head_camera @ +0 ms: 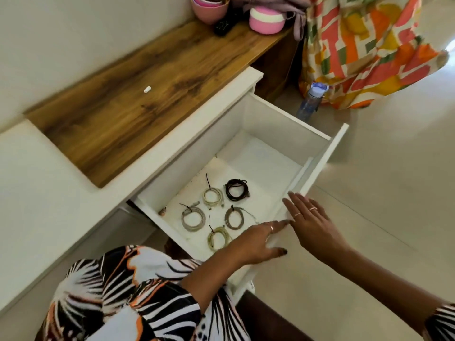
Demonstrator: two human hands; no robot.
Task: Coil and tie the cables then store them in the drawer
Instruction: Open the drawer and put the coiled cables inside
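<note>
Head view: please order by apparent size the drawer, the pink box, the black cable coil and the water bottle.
1. drawer
2. pink box
3. water bottle, unsure against the box: partly hidden
4. black cable coil

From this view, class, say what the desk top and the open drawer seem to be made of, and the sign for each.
Desk top: wood or a wood-look laminate, with brown grain streaks and a smooth, low sheen. Drawer: probably painted or laminated board, with flat matte white panels and square edges. The core cannot be told.
</note>
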